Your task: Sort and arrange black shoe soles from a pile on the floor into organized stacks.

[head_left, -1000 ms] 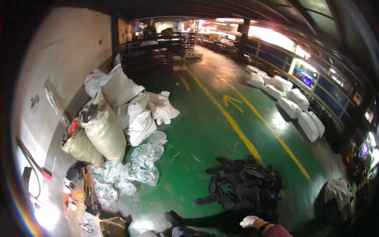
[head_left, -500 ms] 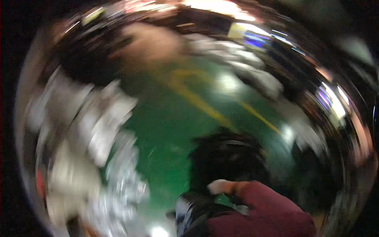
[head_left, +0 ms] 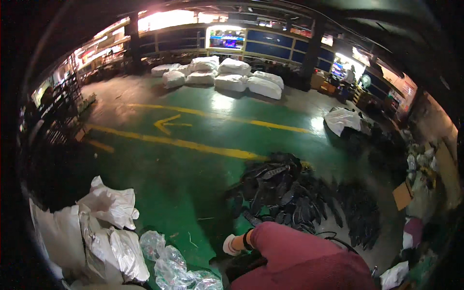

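Observation:
A maroon sleeve [head_left: 299,261] comes in from the lower edge and ends in a white glove with a black cuff, which I take for my right hand [head_left: 232,244]. It hovers low over the green floor [head_left: 183,179], at the near edge of a pile of black flat pieces [head_left: 290,193]. A dark shape [head_left: 241,268] lies just below the hand; whether the fingers hold anything is too small to tell. My left hand is out of view.
White and clear plastic sacks [head_left: 106,227] and crumpled clear bags [head_left: 169,261] lie at the lower left. Filled white sacks [head_left: 232,77] are stacked at the far side past yellow floor lines [head_left: 193,142]. Dark racks stand at left, with clutter and cardboard at right.
The view has swung to the right through a blurred moment. The sacks now sit at the lower left, the black pile in the middle, and the maroon sleeve fills more of the lower edge.

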### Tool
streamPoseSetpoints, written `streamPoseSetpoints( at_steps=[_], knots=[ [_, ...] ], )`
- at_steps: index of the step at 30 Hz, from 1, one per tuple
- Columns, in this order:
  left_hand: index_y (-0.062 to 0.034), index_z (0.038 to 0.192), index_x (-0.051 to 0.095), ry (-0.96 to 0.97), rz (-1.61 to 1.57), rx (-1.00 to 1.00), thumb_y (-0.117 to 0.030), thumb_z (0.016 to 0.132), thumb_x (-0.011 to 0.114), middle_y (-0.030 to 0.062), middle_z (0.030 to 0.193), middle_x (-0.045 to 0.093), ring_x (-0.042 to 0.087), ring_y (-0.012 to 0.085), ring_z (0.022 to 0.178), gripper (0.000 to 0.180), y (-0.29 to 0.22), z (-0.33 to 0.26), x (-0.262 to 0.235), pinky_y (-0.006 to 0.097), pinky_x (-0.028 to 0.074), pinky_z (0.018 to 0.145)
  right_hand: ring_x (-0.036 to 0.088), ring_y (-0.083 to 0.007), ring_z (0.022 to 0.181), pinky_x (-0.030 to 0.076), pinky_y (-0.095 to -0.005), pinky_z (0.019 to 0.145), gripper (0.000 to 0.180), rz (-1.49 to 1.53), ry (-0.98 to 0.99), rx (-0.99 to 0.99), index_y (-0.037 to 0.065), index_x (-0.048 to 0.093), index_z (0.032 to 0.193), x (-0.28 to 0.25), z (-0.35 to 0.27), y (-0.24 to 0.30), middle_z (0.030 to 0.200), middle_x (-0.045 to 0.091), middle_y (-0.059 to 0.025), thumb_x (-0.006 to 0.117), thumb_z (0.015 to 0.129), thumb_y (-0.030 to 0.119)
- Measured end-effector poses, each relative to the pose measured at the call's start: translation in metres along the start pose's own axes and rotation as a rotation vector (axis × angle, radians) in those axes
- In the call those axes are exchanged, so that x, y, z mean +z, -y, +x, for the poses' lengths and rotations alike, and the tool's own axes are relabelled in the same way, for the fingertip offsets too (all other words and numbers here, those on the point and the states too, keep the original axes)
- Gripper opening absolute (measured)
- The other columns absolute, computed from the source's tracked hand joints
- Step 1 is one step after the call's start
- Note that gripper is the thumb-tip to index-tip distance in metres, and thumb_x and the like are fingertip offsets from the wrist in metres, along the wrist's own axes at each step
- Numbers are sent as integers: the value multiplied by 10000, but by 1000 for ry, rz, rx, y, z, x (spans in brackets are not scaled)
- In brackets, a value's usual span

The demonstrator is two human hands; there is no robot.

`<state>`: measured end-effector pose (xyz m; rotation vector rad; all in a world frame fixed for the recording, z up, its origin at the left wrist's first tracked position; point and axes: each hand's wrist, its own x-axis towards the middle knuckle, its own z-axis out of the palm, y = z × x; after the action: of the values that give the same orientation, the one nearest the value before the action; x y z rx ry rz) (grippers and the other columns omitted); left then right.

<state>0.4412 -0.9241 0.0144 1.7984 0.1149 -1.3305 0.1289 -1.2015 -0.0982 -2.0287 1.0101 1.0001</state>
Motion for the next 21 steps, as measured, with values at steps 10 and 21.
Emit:
streamPoseSetpoints(
  at_steps=[10, 21],
  knots=[
    [-154, 958, 665, -263, -606, -307, -448, 1022, 608, -11, 750, 549, 548, 165, 640, 307, 145, -10, -5, 340, 451, 588, 733, -356, 1112, 581, -499, 888, 340, -230, 22, 182, 115, 811, 1084, -154, -8, -111, 1111, 772, -172, 603, 917, 325],
    [-46, 1211, 708, -457, -863, -484, -392, 968, 631, 108, 866, 706, 662, 237, 723, 430, 134, 146, 28, 376, 547, 682, 697, -389, 1095, 552, -481, 936, 366, -227, -94, -8, 159, 730, 1180, -260, 187, 20, 1164, 748, -157, 633, 903, 377]
  ],
)
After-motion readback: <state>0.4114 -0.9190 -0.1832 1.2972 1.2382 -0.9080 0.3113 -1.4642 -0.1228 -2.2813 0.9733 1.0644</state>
